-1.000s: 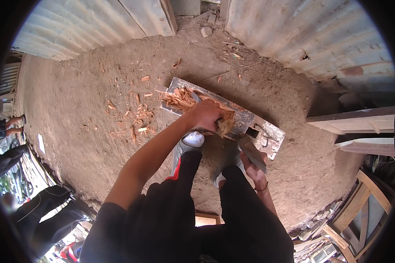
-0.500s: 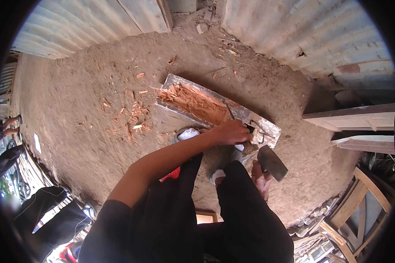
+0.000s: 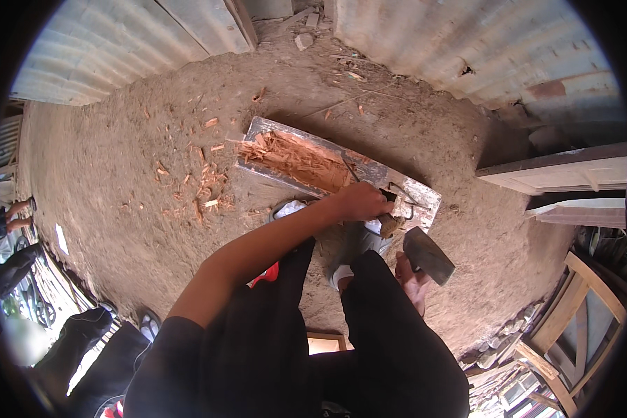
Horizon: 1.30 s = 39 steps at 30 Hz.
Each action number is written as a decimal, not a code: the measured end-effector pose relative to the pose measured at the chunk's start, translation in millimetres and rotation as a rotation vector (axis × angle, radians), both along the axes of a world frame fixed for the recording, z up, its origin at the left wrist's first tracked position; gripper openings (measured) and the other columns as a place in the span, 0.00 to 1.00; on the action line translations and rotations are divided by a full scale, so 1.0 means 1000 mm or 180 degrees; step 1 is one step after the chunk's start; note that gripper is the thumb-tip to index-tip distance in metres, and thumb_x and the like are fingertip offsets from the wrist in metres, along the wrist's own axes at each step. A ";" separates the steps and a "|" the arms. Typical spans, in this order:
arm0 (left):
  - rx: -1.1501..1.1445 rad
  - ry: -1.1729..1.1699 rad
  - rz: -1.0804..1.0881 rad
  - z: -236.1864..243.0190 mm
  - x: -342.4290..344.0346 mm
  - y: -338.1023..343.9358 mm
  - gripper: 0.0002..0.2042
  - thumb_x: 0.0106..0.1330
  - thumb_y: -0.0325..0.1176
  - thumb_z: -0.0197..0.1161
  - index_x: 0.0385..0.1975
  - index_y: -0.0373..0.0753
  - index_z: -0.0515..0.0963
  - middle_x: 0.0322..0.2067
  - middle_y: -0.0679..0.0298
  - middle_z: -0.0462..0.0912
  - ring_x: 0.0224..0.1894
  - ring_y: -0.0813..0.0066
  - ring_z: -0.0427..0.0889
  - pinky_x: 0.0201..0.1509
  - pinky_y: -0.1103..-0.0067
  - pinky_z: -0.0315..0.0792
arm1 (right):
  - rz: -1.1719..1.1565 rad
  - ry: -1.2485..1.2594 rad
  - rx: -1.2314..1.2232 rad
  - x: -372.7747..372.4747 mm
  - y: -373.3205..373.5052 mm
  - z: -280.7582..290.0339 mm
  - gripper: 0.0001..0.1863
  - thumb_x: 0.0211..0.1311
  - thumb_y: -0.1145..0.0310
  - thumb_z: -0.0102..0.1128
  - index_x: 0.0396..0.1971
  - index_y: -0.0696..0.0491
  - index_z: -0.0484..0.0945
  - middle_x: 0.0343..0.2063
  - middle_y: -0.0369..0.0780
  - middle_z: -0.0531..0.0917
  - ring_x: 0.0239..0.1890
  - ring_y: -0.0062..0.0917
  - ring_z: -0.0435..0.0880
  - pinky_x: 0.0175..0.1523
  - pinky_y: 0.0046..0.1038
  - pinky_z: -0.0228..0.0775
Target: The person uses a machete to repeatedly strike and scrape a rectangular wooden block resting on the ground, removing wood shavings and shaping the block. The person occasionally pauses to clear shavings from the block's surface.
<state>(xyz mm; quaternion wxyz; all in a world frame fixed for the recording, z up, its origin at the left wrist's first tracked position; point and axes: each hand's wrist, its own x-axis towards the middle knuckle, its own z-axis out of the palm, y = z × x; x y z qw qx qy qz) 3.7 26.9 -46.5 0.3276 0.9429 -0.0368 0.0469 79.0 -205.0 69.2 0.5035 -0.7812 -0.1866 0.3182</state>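
Currently the left hand (image 3: 364, 202) is wrapped round a chisel (image 3: 391, 223) — its blade (image 3: 351, 172) slanting over a hollowed plank (image 3: 370, 168) on the dirt (image 3: 146, 237) — and the right hand (image 3: 413, 280) holds a hammer (image 3: 429, 256) near the chisel's handle end.

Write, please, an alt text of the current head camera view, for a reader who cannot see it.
A person's left hand grips a chisel-like tool over a worn wooden board with a rough hollow, while the right hand holds a blocky hammer nearby. Reddish wood chips lie in the hollow and scattered on the bare earth.
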 end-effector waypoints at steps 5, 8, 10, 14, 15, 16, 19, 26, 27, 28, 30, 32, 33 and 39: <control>0.0193 0.0010 -0.0189 0.002 0.002 0.003 0.11 0.55 0.39 0.68 0.36 0.45 0.78 0.25 0.62 0.83 0.30 0.56 0.86 0.33 0.61 0.78 | -0.0120 0.0068 -0.0186 -0.001 -0.003 0.003 0.04 0.62 0.76 0.67 0.34 0.58 0.80 0.18 0.30 0.75 0.18 0.13 0.68 0.22 0.23 0.58; 0.0039 -0.0290 -0.0047 0.001 -0.002 0.004 0.11 0.55 0.40 0.68 0.35 0.45 0.78 0.25 0.63 0.83 0.30 0.56 0.86 0.33 0.62 0.79 | -0.0286 0.0309 -0.0265 0.000 -0.008 0.002 0.04 0.62 0.76 0.67 0.34 0.57 0.80 0.18 0.31 0.75 0.18 0.13 0.68 0.22 0.23 0.58; -0.0146 -0.0579 0.0019 0.002 -0.002 0.004 0.12 0.55 0.40 0.69 0.36 0.45 0.78 0.24 0.63 0.83 0.30 0.57 0.85 0.33 0.63 0.79 | -0.0335 0.0329 -0.0163 0.002 -0.012 -0.003 0.04 0.62 0.76 0.67 0.33 0.57 0.80 0.18 0.31 0.75 0.18 0.13 0.68 0.22 0.22 0.58; -0.0109 -0.0333 0.0003 0.001 -0.003 0.003 0.13 0.52 0.38 0.70 0.37 0.45 0.80 0.26 0.62 0.84 0.31 0.58 0.86 0.35 0.64 0.79 | -0.0592 0.0704 -0.0278 -0.005 -0.001 0.009 0.05 0.62 0.76 0.67 0.32 0.57 0.79 0.18 0.31 0.75 0.18 0.13 0.68 0.22 0.23 0.58; -0.0027 -0.0108 0.0033 0.000 -0.005 0.003 0.14 0.51 0.37 0.71 0.38 0.45 0.81 0.27 0.62 0.84 0.32 0.59 0.86 0.36 0.64 0.79 | -0.0549 0.0660 -0.0320 -0.006 0.002 0.009 0.04 0.62 0.76 0.67 0.32 0.58 0.79 0.18 0.31 0.75 0.18 0.13 0.69 0.22 0.23 0.59; -0.0311 -0.0506 0.0131 0.000 -0.006 0.003 0.14 0.50 0.37 0.71 0.36 0.44 0.80 0.26 0.62 0.84 0.32 0.58 0.86 0.36 0.64 0.79 | -0.0535 0.0618 -0.0358 -0.006 0.001 0.007 0.04 0.62 0.76 0.67 0.33 0.58 0.79 0.18 0.32 0.76 0.17 0.13 0.69 0.22 0.23 0.59; -0.1023 -0.1361 0.0531 0.004 -0.012 0.005 0.13 0.48 0.36 0.72 0.33 0.43 0.80 0.25 0.62 0.82 0.31 0.57 0.85 0.35 0.64 0.77 | -0.0363 0.0467 -0.0233 -0.003 -0.007 0.005 0.04 0.61 0.78 0.66 0.34 0.60 0.80 0.21 0.33 0.77 0.20 0.15 0.72 0.24 0.23 0.62; -0.1442 -0.1334 0.1017 0.026 -0.029 0.016 0.12 0.49 0.37 0.73 0.30 0.41 0.80 0.24 0.59 0.80 0.31 0.54 0.83 0.35 0.64 0.76 | -0.0031 0.0046 -0.0250 -0.007 0.000 0.003 0.08 0.59 0.78 0.67 0.39 0.63 0.84 0.31 0.41 0.84 0.32 0.27 0.81 0.38 0.31 0.74; -0.1429 -0.1290 0.0979 0.026 -0.030 0.016 0.12 0.49 0.38 0.73 0.30 0.40 0.80 0.25 0.59 0.81 0.31 0.54 0.84 0.36 0.64 0.76 | 0.0007 -0.0029 -0.0238 -0.007 0.000 0.003 0.09 0.59 0.78 0.68 0.39 0.63 0.84 0.32 0.42 0.85 0.32 0.28 0.82 0.38 0.32 0.74; -0.1518 -0.1331 0.1077 0.025 -0.031 0.017 0.13 0.50 0.39 0.73 0.31 0.40 0.81 0.28 0.58 0.82 0.34 0.53 0.84 0.38 0.64 0.77 | 0.0026 -0.0079 -0.0257 -0.008 -0.001 0.002 0.09 0.58 0.78 0.68 0.39 0.62 0.84 0.33 0.43 0.85 0.33 0.29 0.82 0.39 0.32 0.75; -0.1702 -0.1410 0.1260 0.022 -0.035 0.021 0.15 0.52 0.42 0.74 0.33 0.40 0.82 0.36 0.56 0.85 0.40 0.53 0.86 0.43 0.64 0.78 | 0.0039 -0.0158 -0.0323 -0.007 -0.004 0.000 0.10 0.58 0.77 0.69 0.40 0.62 0.85 0.34 0.44 0.86 0.33 0.31 0.83 0.40 0.33 0.75; -0.3876 -0.2216 0.1339 -0.006 -0.038 0.020 0.15 0.60 0.43 0.70 0.40 0.40 0.82 0.44 0.57 0.83 0.47 0.55 0.83 0.52 0.61 0.76 | 0.0052 -0.0180 -0.0410 -0.009 -0.006 0.000 0.10 0.59 0.76 0.69 0.41 0.61 0.85 0.34 0.44 0.86 0.34 0.31 0.84 0.40 0.33 0.76; -0.4950 -0.2570 0.1408 -0.027 -0.048 0.021 0.16 0.64 0.44 0.67 0.44 0.40 0.82 0.48 0.58 0.82 0.50 0.56 0.82 0.56 0.59 0.75 | 0.0137 -0.0137 -0.0458 -0.010 0.001 0.004 0.11 0.59 0.75 0.69 0.41 0.61 0.85 0.35 0.43 0.87 0.34 0.30 0.84 0.40 0.33 0.76; -0.4684 -0.2181 0.3558 0.000 -0.054 0.062 0.06 0.70 0.30 0.61 0.43 0.38 0.77 0.36 0.64 0.76 0.37 0.72 0.74 0.45 0.72 0.69 | 0.0400 -0.0185 -0.0743 -0.006 0.003 0.016 0.13 0.61 0.71 0.70 0.44 0.58 0.85 0.36 0.42 0.87 0.37 0.27 0.84 0.42 0.31 0.76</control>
